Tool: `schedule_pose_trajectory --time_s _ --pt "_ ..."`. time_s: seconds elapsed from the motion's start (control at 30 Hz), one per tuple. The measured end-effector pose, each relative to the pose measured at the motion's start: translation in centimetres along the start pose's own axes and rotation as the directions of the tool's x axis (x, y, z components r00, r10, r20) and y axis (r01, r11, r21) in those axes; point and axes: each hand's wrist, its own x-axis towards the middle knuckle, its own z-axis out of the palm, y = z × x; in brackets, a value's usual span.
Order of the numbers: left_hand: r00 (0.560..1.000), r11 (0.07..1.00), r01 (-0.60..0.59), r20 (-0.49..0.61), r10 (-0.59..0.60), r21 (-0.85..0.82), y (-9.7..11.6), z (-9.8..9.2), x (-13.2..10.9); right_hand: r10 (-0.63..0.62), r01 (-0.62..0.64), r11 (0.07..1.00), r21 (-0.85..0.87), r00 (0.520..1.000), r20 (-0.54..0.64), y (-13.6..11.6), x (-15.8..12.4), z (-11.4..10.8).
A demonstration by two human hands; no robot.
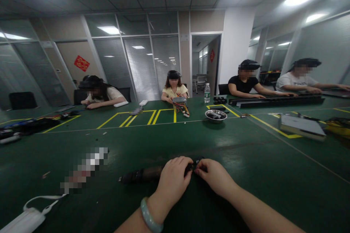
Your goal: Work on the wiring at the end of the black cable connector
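A dark, tube-shaped tool that looks like an electric screwdriver (146, 174) lies on the green tabletop, its narrow tip pointing left. My left hand (175, 174) is closed over its right-hand end, and a pale bangle circles that wrist. My right hand (213, 174) is pinched together just beside the left fingertips. A small dark piece, perhaps a cord (201, 158), shows behind the right fingers. What the right fingertips hold is too small and covered to make out.
At the lower left lie a white object with a strap (24, 222) and a blurred-out strip (84, 171). Farther off stand a metal bowl of dark parts (216, 116), a water bottle (207, 93) and a grey flat box (302, 126). Several people sit around the table (131, 140).
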Motion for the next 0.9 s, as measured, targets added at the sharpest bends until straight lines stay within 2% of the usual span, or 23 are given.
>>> schedule_pose_trajectory --time_s 0.1,0.37,0.57,0.77,0.9 --pt "1.000 1.000 0.024 -0.006 -0.024 0.009 -0.06 0.14 -0.02 0.004 -0.004 1.000 0.004 1.000 0.001 -0.20 -0.07 -0.10" --pt "0.999 0.999 -0.041 0.027 0.041 0.011 0.16 -0.26 0.05 -0.001 0.001 1.000 -0.021 1.000 0.002 -0.28 0.00 -0.04" --pt "1.000 1.000 0.024 0.010 -0.024 0.014 0.01 0.09 0.02 -0.012 0.012 1.000 -0.026 1.000 -0.004 0.17 0.24 0.15" --pt "0.999 0.999 -0.037 0.025 0.036 0.030 0.09 -0.13 0.05 -0.006 0.006 1.000 -0.022 1.000 -0.004 -0.16 0.07 0.02" --pt "0.999 0.998 -0.039 0.040 0.037 0.049 0.26 -0.25 0.08 -0.017 0.016 1.000 -0.018 1.000 -0.013 -0.17 0.04 0.05"
